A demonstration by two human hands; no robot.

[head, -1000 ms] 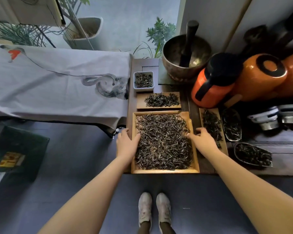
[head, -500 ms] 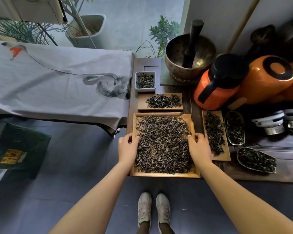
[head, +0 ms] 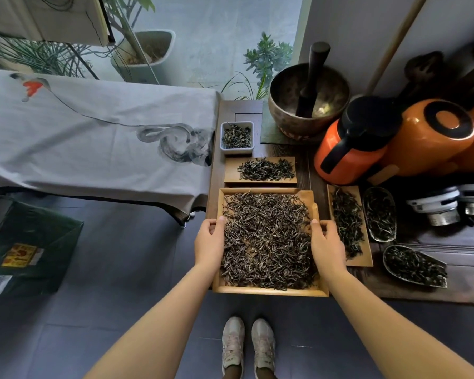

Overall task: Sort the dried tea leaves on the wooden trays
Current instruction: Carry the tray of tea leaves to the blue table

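A large wooden tray (head: 268, 291) heaped with dried tea leaves (head: 267, 239) sits at the front of a dark wooden table (head: 411, 291). My left hand (head: 210, 244) grips its left rim, thumb over the edge. On the opposite rim, my right hand (head: 327, 246) holds on the same way. Behind it lies a smaller wooden tray (head: 231, 175) with darker leaves. Beyond that stands a white square dish (head: 237, 151) of leaves. A narrow wooden tray (head: 367, 255) of dark leaves lies just right of my right hand.
Two glass scoops of leaves (head: 381, 214) (head: 415, 266) lie at the right. Behind stand an orange flask (head: 350, 143), orange jars (head: 433, 135) and a metal bowl (head: 308, 101) with a striker. A cloth-covered table (head: 93, 138) is at the left, a green box (head: 30, 247) on the floor.
Both hands have closed in from the tray's sides and taken hold of its rims. The tray's front edge now sits slightly nearer me.
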